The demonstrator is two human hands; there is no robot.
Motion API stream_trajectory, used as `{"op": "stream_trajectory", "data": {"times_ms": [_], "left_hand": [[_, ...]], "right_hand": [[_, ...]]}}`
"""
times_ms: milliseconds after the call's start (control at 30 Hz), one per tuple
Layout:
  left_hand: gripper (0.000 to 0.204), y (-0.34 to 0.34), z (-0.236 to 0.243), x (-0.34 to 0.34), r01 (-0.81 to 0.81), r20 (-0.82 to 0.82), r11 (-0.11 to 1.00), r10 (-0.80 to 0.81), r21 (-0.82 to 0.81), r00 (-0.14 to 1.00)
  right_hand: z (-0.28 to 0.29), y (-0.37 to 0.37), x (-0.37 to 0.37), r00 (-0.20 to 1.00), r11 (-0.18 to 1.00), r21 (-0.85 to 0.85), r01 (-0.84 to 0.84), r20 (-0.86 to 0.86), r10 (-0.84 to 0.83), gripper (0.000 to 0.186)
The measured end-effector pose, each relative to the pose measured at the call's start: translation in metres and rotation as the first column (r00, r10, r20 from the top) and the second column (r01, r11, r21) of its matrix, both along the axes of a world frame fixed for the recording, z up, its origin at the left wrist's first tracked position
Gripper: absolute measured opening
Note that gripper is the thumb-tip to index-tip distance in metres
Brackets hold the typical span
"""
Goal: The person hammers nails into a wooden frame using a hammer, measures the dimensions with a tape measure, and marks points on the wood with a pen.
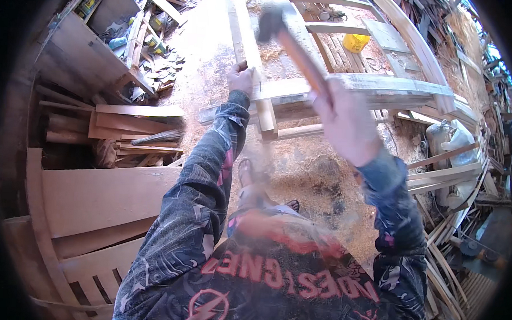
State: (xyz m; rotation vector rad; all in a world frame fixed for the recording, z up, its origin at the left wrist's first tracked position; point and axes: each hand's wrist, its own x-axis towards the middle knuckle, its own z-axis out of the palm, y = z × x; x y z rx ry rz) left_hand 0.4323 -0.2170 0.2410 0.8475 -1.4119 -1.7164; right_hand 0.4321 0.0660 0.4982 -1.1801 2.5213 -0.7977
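A hammer (pixel 303 59) with a dark head and wooden handle is raised over the timber frame (pixel 371 82), its head up and to the left. My right hand (pixel 347 121), blurred by motion, is closed round the lower handle. My left hand (pixel 240 79) is closed at the left edge of a long wooden beam (pixel 266 116), gripping it close to where it crosses the frame's near rail. Whether a nail is between those fingers is too small to make out. The beam's near end sticks out past the rail toward me.
A yellow bucket (pixel 356 43) stands inside the frame. Wooden cabinet panels (pixel 105 200) and stacked boards (pixel 138 122) line the left side. At the right are a whitish sack (pixel 458 136), loose slats (pixel 444 177) and piled scrap wood. Sawdust (pixel 323 185) covers the floor round my feet.
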Motion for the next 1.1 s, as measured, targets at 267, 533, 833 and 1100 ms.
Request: {"op": "stream_trajectory", "data": {"times_ms": [267, 533, 833, 1100], "left_hand": [[0.026, 0.003, 0.000, -0.005, 0.070, -0.031, 0.997, -0.069, 0.015, 0.997], [0.024, -0.011, -0.003, 0.009, 0.039, -0.068, 0.997, -0.034, 0.069, 0.997], [0.028, -0.001, -0.002, 0.003, 0.061, -0.044, 0.998, -0.060, 0.021, 0.997], [0.029, 0.000, 0.000, 0.007, 0.049, -0.117, 0.996, -0.040, 0.077, 0.992]], "right_hand": [[-0.075, 0.013, 0.012, 0.998, 0.995, -0.094, -0.012, -0.062, 0.006, 0.030], [0.085, 0.012, 0.006, 0.982, 0.861, -0.508, -0.040, -0.179, -0.060, 0.031], [0.095, 0.020, -0.003, 0.997, 0.773, -0.634, 0.013, 0.068, 0.039, 0.028], [0.046, -0.006, -0.027, 0.994, 0.926, -0.363, -0.102, -0.079, 0.078, 0.036]]}}
